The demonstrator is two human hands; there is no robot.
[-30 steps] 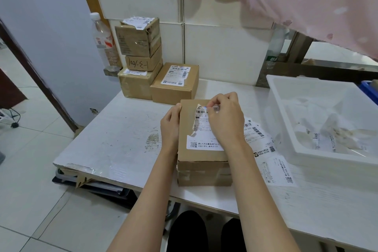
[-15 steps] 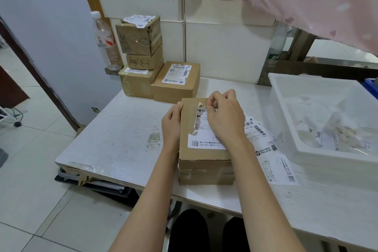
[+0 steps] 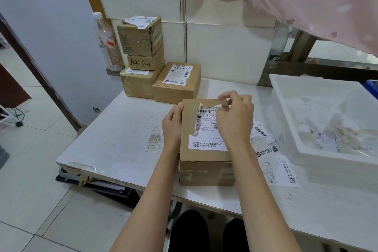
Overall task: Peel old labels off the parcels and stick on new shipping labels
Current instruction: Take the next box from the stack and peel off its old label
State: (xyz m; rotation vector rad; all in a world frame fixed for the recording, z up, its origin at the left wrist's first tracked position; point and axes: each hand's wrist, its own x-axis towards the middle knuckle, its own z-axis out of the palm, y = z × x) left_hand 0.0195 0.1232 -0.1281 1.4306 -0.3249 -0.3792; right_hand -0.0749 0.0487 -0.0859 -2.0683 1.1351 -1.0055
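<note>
A brown cardboard parcel (image 3: 205, 164) stands on the white table (image 3: 126, 145) in front of me. Its white shipping label (image 3: 206, 139) is torn and lifted along the left edge and at the top. My left hand (image 3: 172, 127) presses against the parcel's left side and holds it still. My right hand (image 3: 235, 120) rests over the label's right half, its thumb and fingers pinching the lifted top strip of the label. Loose printed labels (image 3: 280, 168) lie on the table to the right of the parcel, partly under my right forearm.
Three stacked parcels (image 3: 141, 57) and one single labelled parcel (image 3: 177, 82) stand at the table's back left against the tiled wall. A plastic bottle (image 3: 105, 41) is behind the stack. A white bin (image 3: 306, 149) with peeled label scraps sits on the right. Pink cloth hangs overhead.
My right hand has shifted up and right on the label, lifting its top strip a little further. The left hand stays pressed on the parcel's side.
</note>
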